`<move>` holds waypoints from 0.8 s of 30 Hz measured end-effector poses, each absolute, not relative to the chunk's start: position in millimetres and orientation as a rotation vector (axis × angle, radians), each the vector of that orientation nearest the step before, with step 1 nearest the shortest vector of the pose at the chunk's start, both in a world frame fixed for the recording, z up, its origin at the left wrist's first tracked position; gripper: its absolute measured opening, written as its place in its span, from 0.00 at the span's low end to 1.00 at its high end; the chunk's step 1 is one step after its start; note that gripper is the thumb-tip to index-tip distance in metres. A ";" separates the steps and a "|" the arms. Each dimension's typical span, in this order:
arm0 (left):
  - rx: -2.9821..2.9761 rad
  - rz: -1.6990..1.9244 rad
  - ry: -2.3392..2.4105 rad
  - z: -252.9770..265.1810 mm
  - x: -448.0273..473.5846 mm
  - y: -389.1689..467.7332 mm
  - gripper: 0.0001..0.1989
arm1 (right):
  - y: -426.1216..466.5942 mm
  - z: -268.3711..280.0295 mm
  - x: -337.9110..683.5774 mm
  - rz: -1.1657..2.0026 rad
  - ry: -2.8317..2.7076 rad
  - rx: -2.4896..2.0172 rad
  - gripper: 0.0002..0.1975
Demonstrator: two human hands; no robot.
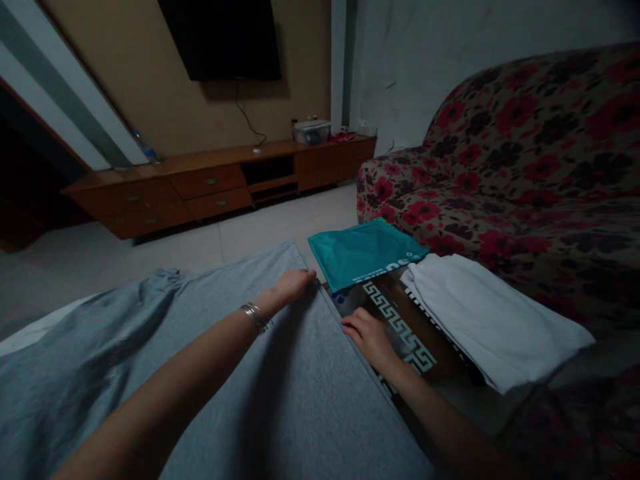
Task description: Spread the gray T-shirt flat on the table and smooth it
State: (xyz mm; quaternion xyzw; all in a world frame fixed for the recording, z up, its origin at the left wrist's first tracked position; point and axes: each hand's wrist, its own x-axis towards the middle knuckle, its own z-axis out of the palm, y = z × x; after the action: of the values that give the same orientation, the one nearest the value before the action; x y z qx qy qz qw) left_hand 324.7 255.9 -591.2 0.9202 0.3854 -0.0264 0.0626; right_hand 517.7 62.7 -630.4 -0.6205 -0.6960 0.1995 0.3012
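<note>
Both hands [295,283] [367,333] press flat along a grey cloth's [280,393] edge, floral sofa [525,167] beside.

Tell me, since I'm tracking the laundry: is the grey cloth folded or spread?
Spread: the grey cloth lies flat, both hands at its right edge.

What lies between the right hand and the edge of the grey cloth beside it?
Nothing visible does. The right hand rests at the right edge of the grey jersey cloth, on the dark patterned surface. The left hand lies on the cloth's far corner. The folded white cloth sits off to the right.
</note>
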 end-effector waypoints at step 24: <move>2.659 0.066 1.420 -604.9 382.8 236.3 0.10 | 62.1 -607.9 529.3 0.532 -1.987 -1.819 0.11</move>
State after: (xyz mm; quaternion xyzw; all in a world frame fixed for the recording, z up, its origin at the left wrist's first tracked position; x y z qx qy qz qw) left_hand 382.8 236.3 -604.9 0.8801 0.4701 0.0220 0.0632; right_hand 529.3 62.1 -607.9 -0.6497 -0.7094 0.1900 0.1966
